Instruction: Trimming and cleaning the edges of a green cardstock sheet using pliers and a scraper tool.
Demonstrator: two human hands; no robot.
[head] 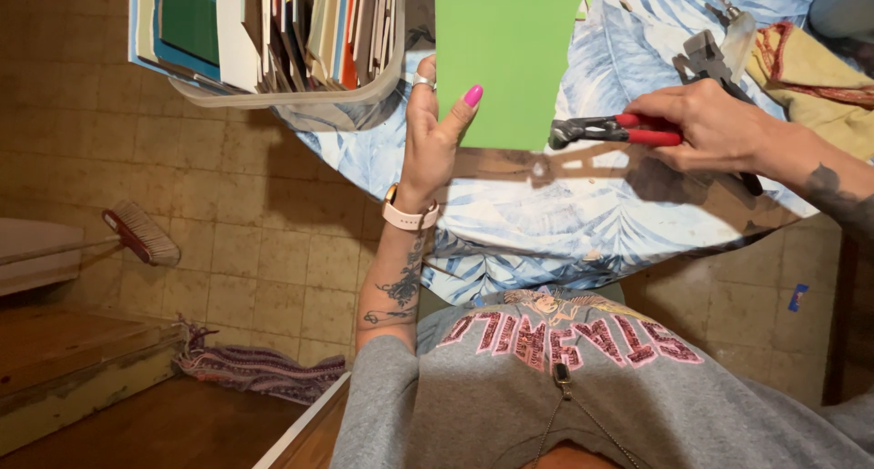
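My left hand (pixel 435 132) holds a flat green square sheet (pixel 506 59) upright by its left edge, thumb across its face. My right hand (pixel 706 123) grips red-handled pliers (pixel 605 130), whose dark jaws sit at the sheet's lower right edge. Both hands hover over a table with a blue and white leaf-print cloth (pixel 564 223).
A clear plastic bin (pixel 300 100) packed with coloured sheets stands on the table's left end. A metal tool (pixel 710 59) and a yellow cloth (pixel 815 82) lie at the right. A broom (pixel 137 234) and a striped rug (pixel 255 367) rest on the tiled floor.
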